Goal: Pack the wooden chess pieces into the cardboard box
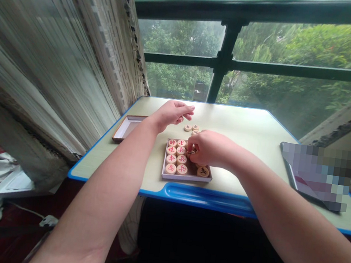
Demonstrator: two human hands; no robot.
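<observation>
A shallow box point(186, 178) near the table's front holds rows of round Chinese chess pieces. Red-lettered pieces point(171, 159) fill its left side, and a black-lettered piece point(202, 171) sits in the near right corner. My right hand point(208, 148) reaches into the box, fingers pinched on a chess piece point(193, 152); it hides part of the box behind it. Just beyond the box lie a few loose black-lettered pieces point(188, 127). My left hand point(175, 113) hovers left of these, fingers loosely extended, with nothing visible in it.
The box lid point(118, 135) lies at the table's left edge. A tablet point(314, 178), partly blurred out, rests at the right. The pale table point(245, 119) has a blue rim and a blue front groove point(208, 196). Curtains point(79, 28) hang at the left; a green-framed window stands behind.
</observation>
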